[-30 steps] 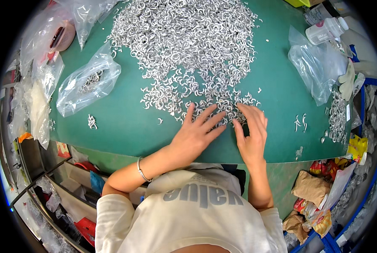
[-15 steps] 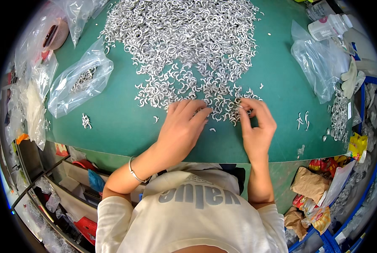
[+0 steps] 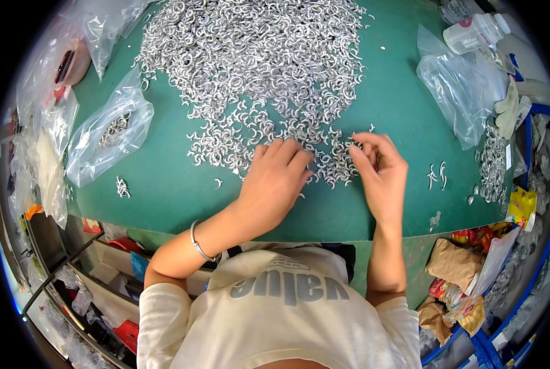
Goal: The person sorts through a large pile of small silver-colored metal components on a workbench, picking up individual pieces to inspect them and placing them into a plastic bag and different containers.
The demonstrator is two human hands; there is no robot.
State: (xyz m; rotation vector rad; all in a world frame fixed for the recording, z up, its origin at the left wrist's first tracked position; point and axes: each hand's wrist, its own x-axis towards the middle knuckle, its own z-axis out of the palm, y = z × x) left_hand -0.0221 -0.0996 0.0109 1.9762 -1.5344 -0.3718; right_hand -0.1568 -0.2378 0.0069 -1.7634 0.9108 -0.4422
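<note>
A large heap of small silvery curved metal pieces (image 3: 256,61) covers the far middle of the green table, thinning out toward me. At its near edge my left hand (image 3: 273,184) rests with fingers curled down among the pieces; its fingertips are hidden. To the right, my right hand (image 3: 385,175) pinches thumb against forefinger at the heap's edge, and a small curved metal piece seems to be between the tips. A single curved piece (image 3: 218,183) lies left of my left hand. Small groups sit apart, one group at left (image 3: 122,187) and one at right (image 3: 437,176).
On the left, a clear plastic bag (image 3: 112,132) holds some pieces; more plastic bags (image 3: 47,154) hang along that edge. At right are another clear bag (image 3: 456,92), a white bottle (image 3: 472,34), a pale glove (image 3: 507,111) and a smaller pile of metal pieces (image 3: 491,169).
The whole view has shifted slightly, with the heap a little farther left. My right hand has moved slightly right and away from the near pieces. My left hand stays among the pieces.
</note>
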